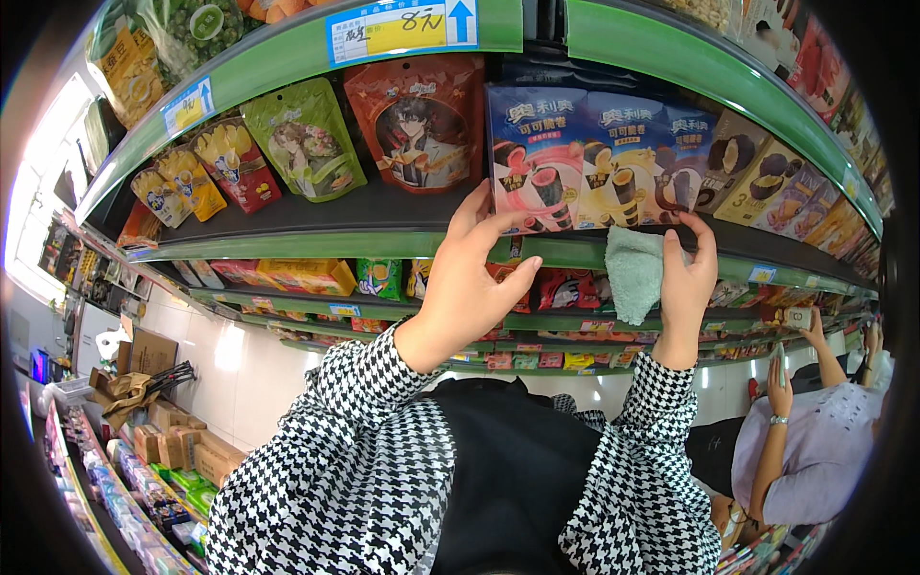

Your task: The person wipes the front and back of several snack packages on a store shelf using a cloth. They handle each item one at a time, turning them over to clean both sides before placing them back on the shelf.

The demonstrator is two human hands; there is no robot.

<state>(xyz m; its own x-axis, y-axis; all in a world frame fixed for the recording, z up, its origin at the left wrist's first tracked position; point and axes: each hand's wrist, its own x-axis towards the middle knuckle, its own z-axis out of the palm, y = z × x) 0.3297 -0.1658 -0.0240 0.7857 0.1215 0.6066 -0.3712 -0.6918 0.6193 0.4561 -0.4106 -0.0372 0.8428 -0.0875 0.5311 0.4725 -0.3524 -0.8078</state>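
Note:
My left hand touches the lower left edge of a blue and pink box of wafer rolls on the shelf, its thumb apart from the fingers. A pale green cloth hangs from my right hand, pinched between thumb and palm. The fingertips of that hand rest at the bottom of a blue and purple box. Between these two stands a blue and yellow box. Left of the boxes stand a brown-red snack pouch and a green pouch.
A green shelf edge runs below the boxes, with lower shelves of packets under it. At the right a person holds a cloth, near another raised hand with a small box. Cardboard boxes lie on the floor at the lower left.

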